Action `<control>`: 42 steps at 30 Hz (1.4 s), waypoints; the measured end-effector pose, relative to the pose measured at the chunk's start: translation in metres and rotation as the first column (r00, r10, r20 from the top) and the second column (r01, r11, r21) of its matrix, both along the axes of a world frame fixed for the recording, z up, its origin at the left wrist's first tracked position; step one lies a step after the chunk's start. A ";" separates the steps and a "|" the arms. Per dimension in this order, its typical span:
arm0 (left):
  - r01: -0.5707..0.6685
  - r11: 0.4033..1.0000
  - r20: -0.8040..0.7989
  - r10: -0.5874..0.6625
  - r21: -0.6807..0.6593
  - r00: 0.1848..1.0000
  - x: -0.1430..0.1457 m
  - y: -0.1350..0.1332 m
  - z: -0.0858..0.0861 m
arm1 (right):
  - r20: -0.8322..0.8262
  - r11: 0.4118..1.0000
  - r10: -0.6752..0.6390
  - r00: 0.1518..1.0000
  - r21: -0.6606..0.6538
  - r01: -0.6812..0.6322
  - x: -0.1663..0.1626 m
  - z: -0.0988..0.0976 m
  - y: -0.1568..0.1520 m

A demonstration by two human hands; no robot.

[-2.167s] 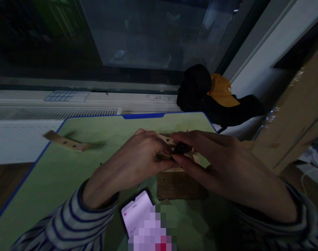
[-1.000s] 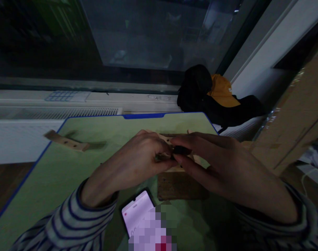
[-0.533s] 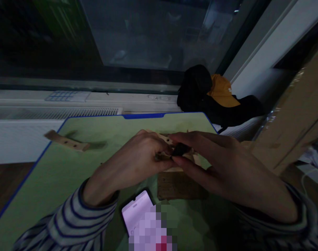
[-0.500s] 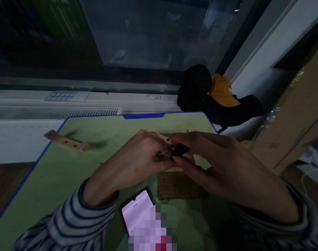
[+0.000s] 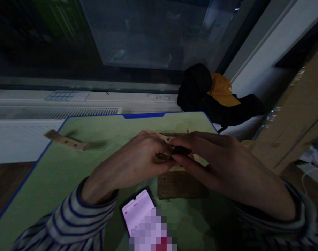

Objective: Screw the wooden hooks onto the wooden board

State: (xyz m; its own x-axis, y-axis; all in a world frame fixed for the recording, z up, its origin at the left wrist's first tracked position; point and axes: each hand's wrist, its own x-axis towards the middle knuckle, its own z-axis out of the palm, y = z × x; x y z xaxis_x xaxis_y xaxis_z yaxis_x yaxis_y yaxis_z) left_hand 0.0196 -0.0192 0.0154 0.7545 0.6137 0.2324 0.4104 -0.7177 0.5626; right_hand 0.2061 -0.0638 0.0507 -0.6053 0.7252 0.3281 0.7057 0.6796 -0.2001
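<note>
My left hand [image 5: 134, 162] is closed around a light wooden piece with holes [image 5: 167, 138] above the middle of the green table [image 5: 57, 174]. My right hand [image 5: 221, 167] meets it from the right, thumb and fingers pinched on a small dark part [image 5: 180, 150] pressed against that wooden piece. Most of the wooden piece is hidden by my fingers. Under my hands a brown wooden board [image 5: 181, 184] lies flat on the table.
A second wooden strip with holes [image 5: 66, 140] lies at the table's far left. A lit phone [image 5: 142, 216] rests near the front edge. A black bag with an orange cap [image 5: 213, 94] sits on the sill, and a cardboard box [image 5: 297, 111] stands at the right.
My right fingers have turned the small dark part slightly back and forth against the wooden piece. Both hands stay in the same place.
</note>
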 end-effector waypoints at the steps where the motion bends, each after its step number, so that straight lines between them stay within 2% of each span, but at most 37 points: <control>1: -0.006 1.000 0.001 0.006 0.007 1.000 0.000 0.000 -0.001 | 0.000 1.000 -0.003 1.000 -0.003 0.003 0.000 0.000 0.000; 7: -0.033 0.999 -0.004 0.033 0.040 0.999 -0.001 0.002 -0.004 | -0.011 1.000 -0.002 1.000 0.006 0.002 0.001 -0.001 -0.002; 23: -0.004 1.000 -0.016 0.004 -0.023 1.000 0.000 0.002 -0.003 | -0.022 1.000 0.022 1.000 -0.020 -0.022 0.001 -0.002 0.001; 42: -0.025 1.000 -0.010 0.025 0.014 1.000 -0.002 0.002 -0.004 | -0.019 0.999 0.031 0.999 -0.043 -0.032 0.002 -0.002 0.000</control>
